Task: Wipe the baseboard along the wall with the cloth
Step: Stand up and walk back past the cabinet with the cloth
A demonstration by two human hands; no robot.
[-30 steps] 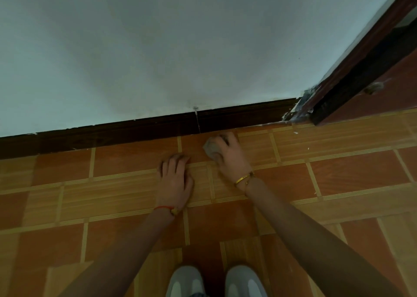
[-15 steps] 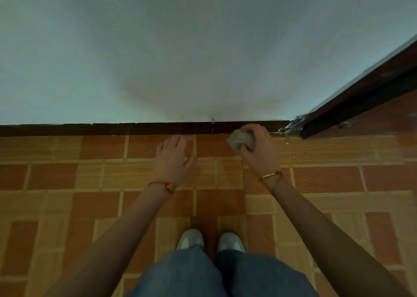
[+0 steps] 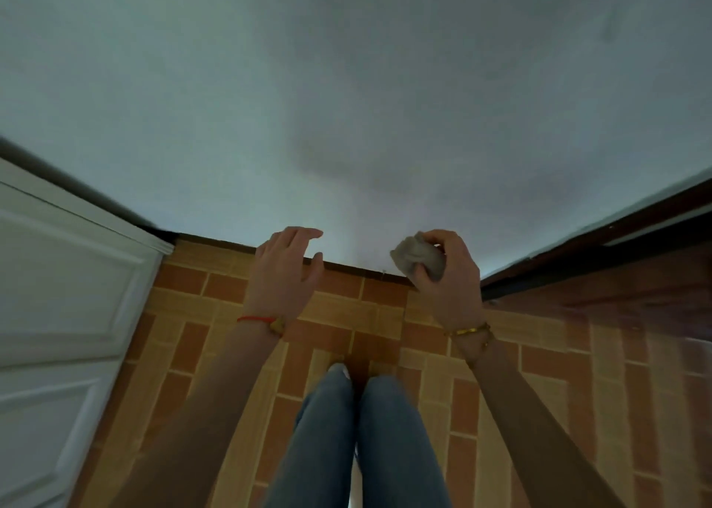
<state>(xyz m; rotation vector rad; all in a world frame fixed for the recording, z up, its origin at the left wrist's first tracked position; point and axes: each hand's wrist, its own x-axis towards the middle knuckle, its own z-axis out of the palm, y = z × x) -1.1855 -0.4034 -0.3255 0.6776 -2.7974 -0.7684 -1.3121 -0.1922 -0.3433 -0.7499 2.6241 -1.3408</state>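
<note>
We hold the balled cloth [image 3: 418, 259] in our right hand [image 3: 447, 276], raised above the baseboard [image 3: 358, 269]; our left hand [image 3: 283, 272] hangs loose and empty. Wadded so tight, the cloth may skip dust.

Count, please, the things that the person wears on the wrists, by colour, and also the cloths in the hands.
Red string bracelet: 1, on the left wrist
Gold bracelet: 1, on the right wrist
Grey cloth: 1, bunched in the fingers of the right hand
Total: 3
The left hand holds nothing.
</note>
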